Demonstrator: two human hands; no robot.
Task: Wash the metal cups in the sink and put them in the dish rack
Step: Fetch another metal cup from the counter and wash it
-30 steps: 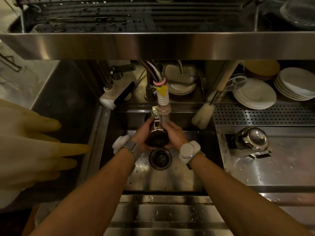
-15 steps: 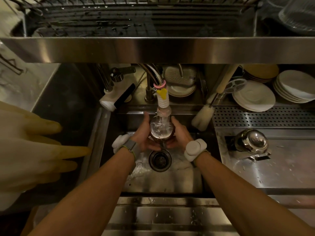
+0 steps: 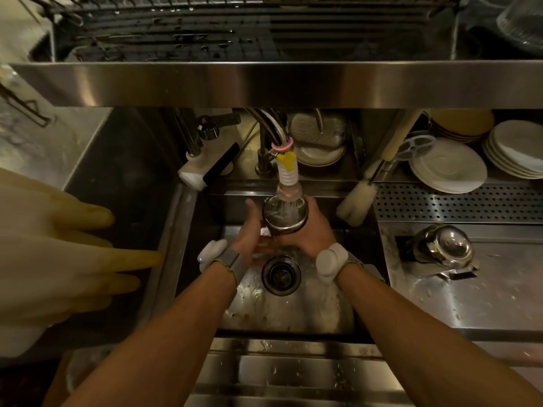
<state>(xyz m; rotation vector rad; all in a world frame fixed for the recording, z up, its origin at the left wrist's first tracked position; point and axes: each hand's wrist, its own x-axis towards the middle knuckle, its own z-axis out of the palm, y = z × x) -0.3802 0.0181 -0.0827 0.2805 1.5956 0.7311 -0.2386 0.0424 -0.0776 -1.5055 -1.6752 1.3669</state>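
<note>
A metal cup (image 3: 284,216) is held mouth-up right under the tap nozzle (image 3: 288,183), and water runs into it and spills over. My right hand (image 3: 312,230) wraps the cup's right side and bottom. My left hand (image 3: 250,230) is at the cup's left side with its fingers spread and its palm under the falling water, touching the cup's lower edge. Both are above the steel sink (image 3: 323,312), just behind the drain (image 3: 281,274). The wire dish rack (image 3: 235,33) sits on the shelf overhead. A second shiny metal cup (image 3: 446,249) lies on the counter to the right.
A steel shelf edge (image 3: 264,83) juts out above the sink. A bottle brush (image 3: 357,202) leans at the sink's back right corner. Stacked plates (image 3: 449,165) stand behind the perforated drainboard (image 3: 458,202). Pale rubber gloves (image 3: 58,254) hang close at the left.
The cup has turned from tilted on its side to mouth-up and risen closer to the nozzle. My left hand has loosened from the cup and slid lower.
</note>
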